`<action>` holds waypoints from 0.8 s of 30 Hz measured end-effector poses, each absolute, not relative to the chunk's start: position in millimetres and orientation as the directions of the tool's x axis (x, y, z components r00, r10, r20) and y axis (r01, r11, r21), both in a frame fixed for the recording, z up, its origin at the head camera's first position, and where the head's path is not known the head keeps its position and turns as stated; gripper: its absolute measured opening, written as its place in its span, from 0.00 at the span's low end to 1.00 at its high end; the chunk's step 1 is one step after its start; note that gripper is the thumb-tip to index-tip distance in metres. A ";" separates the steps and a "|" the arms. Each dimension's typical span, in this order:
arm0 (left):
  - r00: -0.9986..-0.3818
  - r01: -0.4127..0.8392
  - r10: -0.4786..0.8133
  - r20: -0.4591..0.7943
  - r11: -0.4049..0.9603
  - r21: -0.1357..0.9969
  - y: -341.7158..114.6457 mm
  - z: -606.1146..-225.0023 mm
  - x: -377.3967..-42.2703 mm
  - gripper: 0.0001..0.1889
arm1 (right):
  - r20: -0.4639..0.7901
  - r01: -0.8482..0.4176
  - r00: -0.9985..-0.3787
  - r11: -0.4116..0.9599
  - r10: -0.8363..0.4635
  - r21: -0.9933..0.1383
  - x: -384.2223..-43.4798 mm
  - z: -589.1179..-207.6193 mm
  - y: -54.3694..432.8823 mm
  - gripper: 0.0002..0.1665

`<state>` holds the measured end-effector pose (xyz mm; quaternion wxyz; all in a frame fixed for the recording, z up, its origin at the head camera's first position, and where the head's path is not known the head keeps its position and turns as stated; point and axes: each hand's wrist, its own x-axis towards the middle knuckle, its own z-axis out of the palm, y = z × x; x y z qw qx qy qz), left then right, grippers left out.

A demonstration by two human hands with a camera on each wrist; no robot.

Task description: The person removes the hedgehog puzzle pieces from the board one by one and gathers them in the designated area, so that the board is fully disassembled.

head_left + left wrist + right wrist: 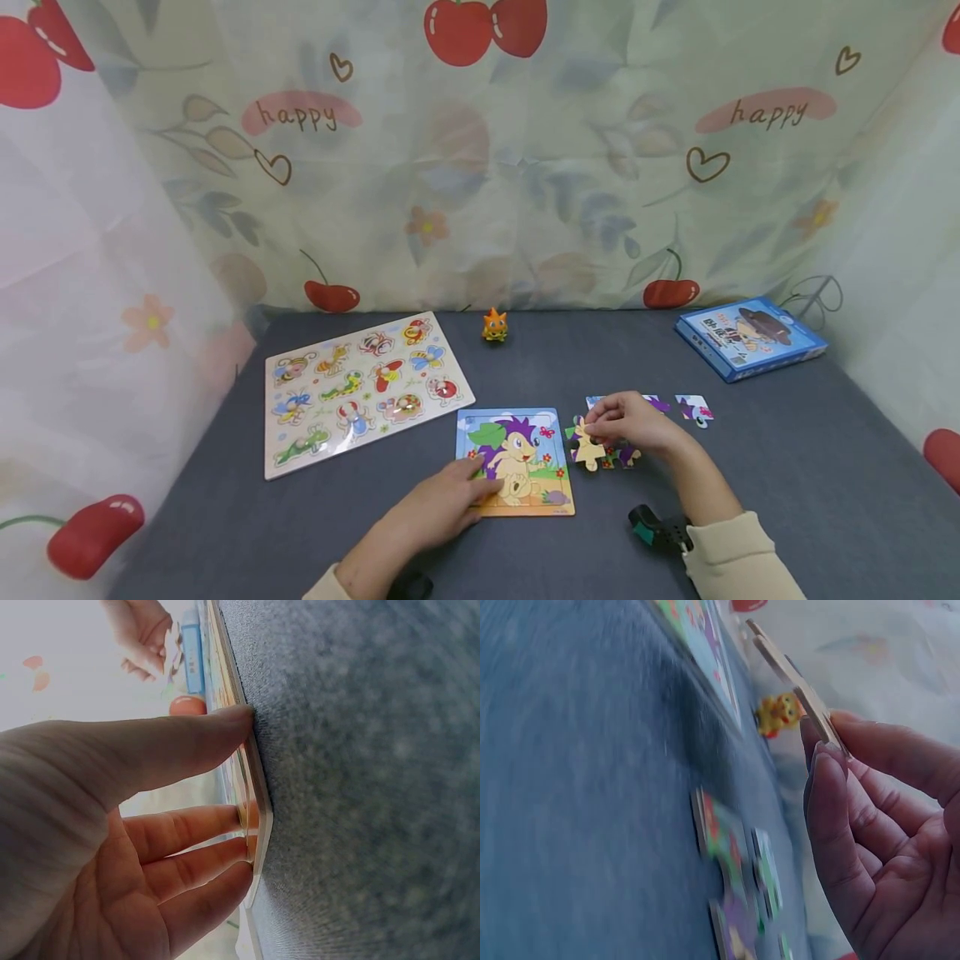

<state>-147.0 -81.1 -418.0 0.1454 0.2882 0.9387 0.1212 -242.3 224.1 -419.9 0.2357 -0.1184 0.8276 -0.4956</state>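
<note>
My left hand [444,500] rests on the lower left of a square puzzle board [534,421] showing a purple hedgehog. In the left wrist view its fairly straight fingers [199,832] and thumb touch the board near its edge [259,795]. To the right of the board, my right hand [633,422] pinches a cream-coloured jigsaw piece [588,448] between thumb and fingertips. Seen edge-on in the right wrist view, the wooden piece [787,671] is lifted off the table. Loose jigsaw pieces [724,832] lie below the hand, partly hidden by it in the head view.
An insect puzzle board [360,392] lies at the left. A small orange-yellow toy figure [495,325] stands at the back, and a blue box [752,337] lies at the back right. One separate jigsaw piece [694,408] is right of the hand. Patterned cloth [517,167] surrounds the table.
</note>
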 end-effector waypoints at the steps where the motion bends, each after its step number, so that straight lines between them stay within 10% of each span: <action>1: -0.792 0.503 0.574 -0.206 0.806 0.311 -81.2 -418.1 -147.0 0.21 | -0.273 0.038 -0.863 0.484 -0.425 -0.874 -242.1 -419.7 227.3 0.18; 24: -0.792 0.502 0.572 -0.211 0.809 0.306 -80.9 -419.8 -149.0 0.21 | -0.312 0.104 -0.905 0.562 -0.288 -0.821 -235.7 -423.0 293.1 0.20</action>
